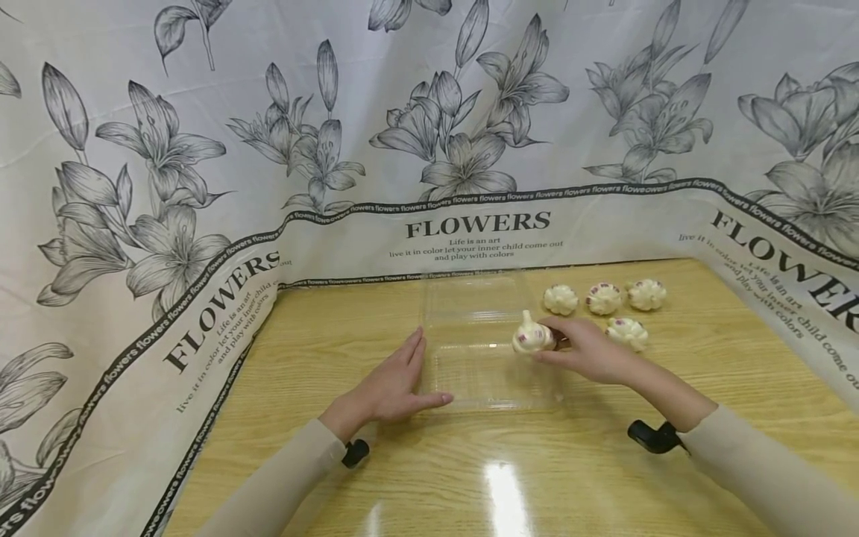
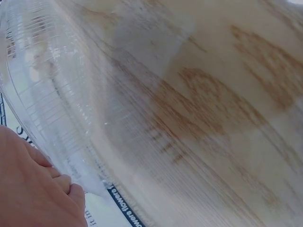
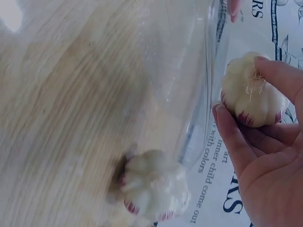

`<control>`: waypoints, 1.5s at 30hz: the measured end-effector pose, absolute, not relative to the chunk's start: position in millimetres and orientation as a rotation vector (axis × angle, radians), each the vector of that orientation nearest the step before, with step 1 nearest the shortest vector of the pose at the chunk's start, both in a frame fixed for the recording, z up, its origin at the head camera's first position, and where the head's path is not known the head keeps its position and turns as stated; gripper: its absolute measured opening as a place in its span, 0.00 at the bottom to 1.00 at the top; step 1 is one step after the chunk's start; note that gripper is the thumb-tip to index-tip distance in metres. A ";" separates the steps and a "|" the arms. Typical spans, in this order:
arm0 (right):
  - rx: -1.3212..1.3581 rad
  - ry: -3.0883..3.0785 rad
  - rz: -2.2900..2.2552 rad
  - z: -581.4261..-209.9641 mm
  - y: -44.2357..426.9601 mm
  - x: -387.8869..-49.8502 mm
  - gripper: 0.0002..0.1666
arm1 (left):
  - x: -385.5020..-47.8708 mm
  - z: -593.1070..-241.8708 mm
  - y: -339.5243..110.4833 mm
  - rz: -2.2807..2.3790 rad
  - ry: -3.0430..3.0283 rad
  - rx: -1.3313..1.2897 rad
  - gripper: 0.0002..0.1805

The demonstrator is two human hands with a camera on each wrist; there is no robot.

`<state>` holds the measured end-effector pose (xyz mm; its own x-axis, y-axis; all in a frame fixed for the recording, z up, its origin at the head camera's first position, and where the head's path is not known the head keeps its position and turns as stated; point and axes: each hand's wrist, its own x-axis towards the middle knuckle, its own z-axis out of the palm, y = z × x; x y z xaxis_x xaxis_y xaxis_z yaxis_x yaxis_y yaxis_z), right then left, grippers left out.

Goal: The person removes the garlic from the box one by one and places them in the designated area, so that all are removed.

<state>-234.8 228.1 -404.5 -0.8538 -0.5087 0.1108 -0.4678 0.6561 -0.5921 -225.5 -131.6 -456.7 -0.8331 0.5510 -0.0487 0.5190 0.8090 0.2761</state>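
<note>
A clear plastic clamshell box [image 1: 493, 380] lies unfolded on the table, its other half [image 1: 470, 294] toward the back curtain. At its left side, my left hand [image 1: 396, 384] touches the edge with straight fingers and the thumb spread over the front corner. My right hand [image 1: 590, 350] pinches a garlic bulb [image 1: 532, 337] above the box's right side, stem upward. In the right wrist view, thumb and fingers hold that garlic bulb [image 3: 248, 94], root end toward the camera. Part of the box wall [image 2: 52, 94] shows beside the left hand in the left wrist view.
Several more garlic bulbs sit at the back right, among them one bulb [image 1: 560, 299] near the box and one bulb [image 1: 627, 333] behind the right hand. A flower-printed curtain [image 1: 470, 239] borders the wooden table [image 1: 322, 321] at the back and sides.
</note>
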 end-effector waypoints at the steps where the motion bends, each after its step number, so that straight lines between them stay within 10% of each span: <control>1: -0.809 2.798 -0.977 -402.8 231.4 -233.9 0.34 | -225.4 -456.3 -131.3 0.382 2.866 0.853 0.67; 31: -0.550 3.124 -0.688 -384.9 357.3 -243.2 0.35 | -222.5 -453.9 -128.9 0.389 2.856 0.860 0.67; 40: -0.523 3.168 -0.693 -397.4 391.0 -247.0 0.14 | -222.7 -451.8 -130.0 0.385 2.855 0.857 0.66; 45: -0.468 3.141 -0.643 -403.9 405.9 -249.5 0.18 | -223.1 -450.8 -130.2 0.378 2.863 0.860 0.67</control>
